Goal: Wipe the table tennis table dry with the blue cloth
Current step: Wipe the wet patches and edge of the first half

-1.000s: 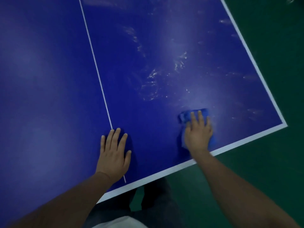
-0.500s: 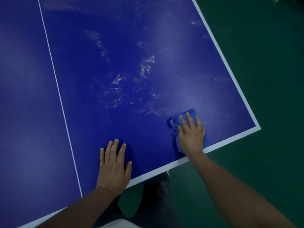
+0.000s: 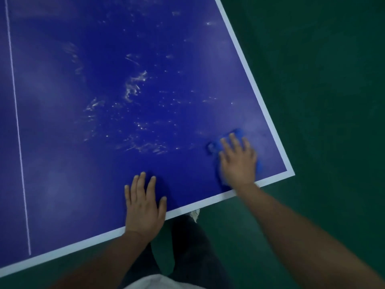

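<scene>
Head view: right hand [image 3: 238,163] presses blue cloth [image 3: 214,147] onto wet table [image 3: 93,184].

An indoor sports room for table tennis. A blue table tennis table [image 3: 104,184] with a white border [image 3: 250,65] and a thin white centre line [image 3: 16,122] fills most of the view. Smooth dark green floor [image 3: 323,101] lies beyond its edges.

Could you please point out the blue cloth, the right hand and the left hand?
blue cloth [image 3: 214,147], head view, left edge beside the fingers.
right hand [image 3: 239,163], head view, back of hand.
left hand [image 3: 143,207], head view, back of hand.
</scene>
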A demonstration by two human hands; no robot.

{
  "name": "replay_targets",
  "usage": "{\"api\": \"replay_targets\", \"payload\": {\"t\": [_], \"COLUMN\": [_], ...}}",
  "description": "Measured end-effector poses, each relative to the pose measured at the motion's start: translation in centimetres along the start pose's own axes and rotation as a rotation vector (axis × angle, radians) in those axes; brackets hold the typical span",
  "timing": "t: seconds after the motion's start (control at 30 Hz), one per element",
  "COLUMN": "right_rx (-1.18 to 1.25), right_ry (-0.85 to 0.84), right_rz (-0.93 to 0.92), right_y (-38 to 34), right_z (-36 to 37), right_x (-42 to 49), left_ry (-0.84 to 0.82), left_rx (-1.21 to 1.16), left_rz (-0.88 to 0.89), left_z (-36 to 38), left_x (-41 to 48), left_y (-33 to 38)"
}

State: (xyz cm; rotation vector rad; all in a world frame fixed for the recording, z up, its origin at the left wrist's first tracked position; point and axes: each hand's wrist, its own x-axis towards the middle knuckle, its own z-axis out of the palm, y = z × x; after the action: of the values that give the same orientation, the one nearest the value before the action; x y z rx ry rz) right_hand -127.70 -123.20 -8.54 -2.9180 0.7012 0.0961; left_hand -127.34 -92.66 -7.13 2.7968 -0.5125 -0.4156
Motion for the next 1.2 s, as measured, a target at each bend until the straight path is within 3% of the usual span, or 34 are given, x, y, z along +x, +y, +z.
{"api": "replay_targets", "payload": {"t": [0.07, 0.13, 0.2, 0.3, 0.37, 0.6, 0.73, 0.8, 0.87, 1.0, 1.07, 1.2], "right_rx": [0.052, 0.056, 0.022, 0.04, 0.06, 0.066, 0.199, 0.205, 0.194, 0.032, 0.024, 0.085], "right_ry": [-0.019, 0.002, 0.047, -0.03, -0.044, 0.032, 0.154, 0.235, 0.239, -0.001, 0.026, 0.05], "right_rz": [0.133, 0.171, -0.001, -0.389, -0.439, -0.015, 0.209, 0.089, -0.195, -0.554, -0.435, 0.232], "right_y": [3.9, 3.1, -0.4, -3.0, -0.4, 13.7, 15.9, 13.2, 8.8, 5.1, 8.0, 13.6], "right_z": [-1.4, -1.4, -0.3, 1.0, 0.7, -2.5, -4.9, -4.9, -3.3, -0.3, -0.4, -3.5], "right_x": [2.5, 1.9, -1.4, -6.7, -5.8, 6.8, 9.4, 7.3, 2.9, -5.0, -1.7, 7.3], "left_ry": [-0.013, -0.019, -0.015, 0.001, 0.001, -0.022, -0.016, -0.003, 0.006, 0.014, 0.009, 0.001], "left_rx": [0.005, 0.002, 0.005, 0.031, 0.026, 0.027, 0.023, 0.012, 0.011, 0.021, 0.036, 0.067], "left_rz": [0.028, 0.041, 0.054, 0.068, 0.061, 0.096, 0.135, 0.119, 0.098, 0.066, 0.061, 0.071], "left_z": [0.7, 1.2, 1.6, 2.3, 2.6, 3.2, 3.2, 3.1, 2.9, 2.5, 2.2, 1.4], "left_x": [0.5, 0.9, 1.1, 1.5, 1.7, 2.6, 3.2, 3.3, 3.2, 3.0, 2.9, 2.4], "left_y": [2.3, 4.1, 5.5, 7.1, 8.1, 10.7, 11.6, 11.6, 11.3, 10.0, 9.3, 7.1]}}
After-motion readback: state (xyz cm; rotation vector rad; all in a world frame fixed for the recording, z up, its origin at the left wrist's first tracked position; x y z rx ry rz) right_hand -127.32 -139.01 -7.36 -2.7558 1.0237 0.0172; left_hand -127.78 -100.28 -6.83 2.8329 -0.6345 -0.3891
